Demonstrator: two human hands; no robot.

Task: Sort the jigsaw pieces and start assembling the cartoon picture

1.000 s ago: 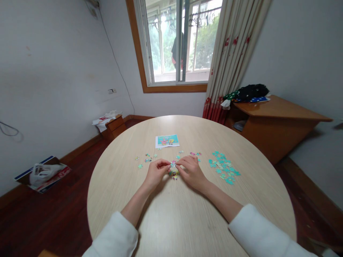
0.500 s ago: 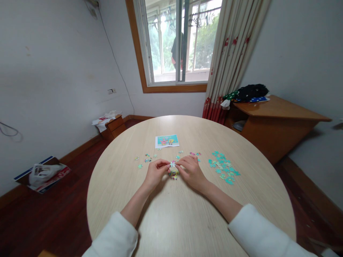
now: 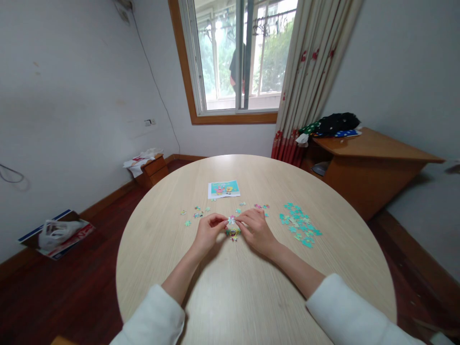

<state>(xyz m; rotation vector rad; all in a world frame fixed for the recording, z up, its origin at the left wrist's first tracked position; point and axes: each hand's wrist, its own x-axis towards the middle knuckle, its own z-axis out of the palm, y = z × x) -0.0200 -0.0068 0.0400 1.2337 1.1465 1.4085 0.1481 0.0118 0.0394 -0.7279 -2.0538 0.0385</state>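
Between my fingertips is a small jigsaw puzzle piece [image 3: 232, 220], pale with some pink on it. My left hand [image 3: 209, 231] pinches its left side, thumb and fingers closed. From the other side my right hand [image 3: 258, 231] grips it, fingers pressed together. Just below, on the table, lies a joined yellow puzzle section [image 3: 233, 233] with a cartoon face; the hands partly flank it. Whether the held piece is one or two joined pieces is too small to tell.
The round table [image 3: 247, 297] carries a picture card [image 3: 224, 189] at its far middle. A spread of turquoise puzzle pieces [image 3: 301, 224] lies to the right. Several loose pieces [image 3: 197, 215] lie left, others [image 3: 261, 206] beyond my right hand. A person [image 3: 237, 69] stands outside the window.
Both hands stay almost still around the held piece. My left fingers have shifted very slightly, showing a little more of the yellow section below.
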